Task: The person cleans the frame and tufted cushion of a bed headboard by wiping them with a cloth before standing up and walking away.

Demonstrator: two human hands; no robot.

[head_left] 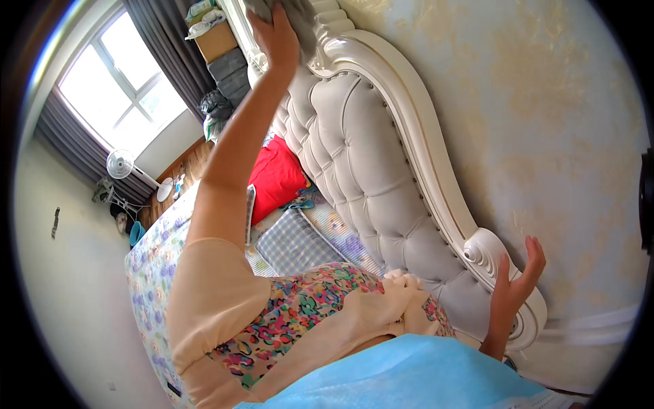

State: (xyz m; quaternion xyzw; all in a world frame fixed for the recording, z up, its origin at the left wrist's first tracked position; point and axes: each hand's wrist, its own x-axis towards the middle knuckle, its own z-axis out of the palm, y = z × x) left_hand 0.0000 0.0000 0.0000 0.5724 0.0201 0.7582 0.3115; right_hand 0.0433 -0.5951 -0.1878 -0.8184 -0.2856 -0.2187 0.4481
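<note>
My left hand [276, 44] reaches far out along the bed and presses a grey cloth [300, 27] against the top of the carved white frame [409, 88] of the headboard. Below that frame spreads the tufted cream padding [347, 143], edged with studs. On the other side, my right hand [516, 290] is beside the curled scroll [484, 252] at the frame's lower end. Its thumb and fingers are apart with nothing between them. Whether it touches the scroll I cannot tell.
A red pillow [276, 178] and a checked pillow [296, 242] lie on the floral-covered mattress [153, 279]. Stacked boxes [216, 42] stand beyond the headboard. A white fan [120, 164] stands near the window [122, 78]. A patterned wall [524, 116] runs behind the headboard.
</note>
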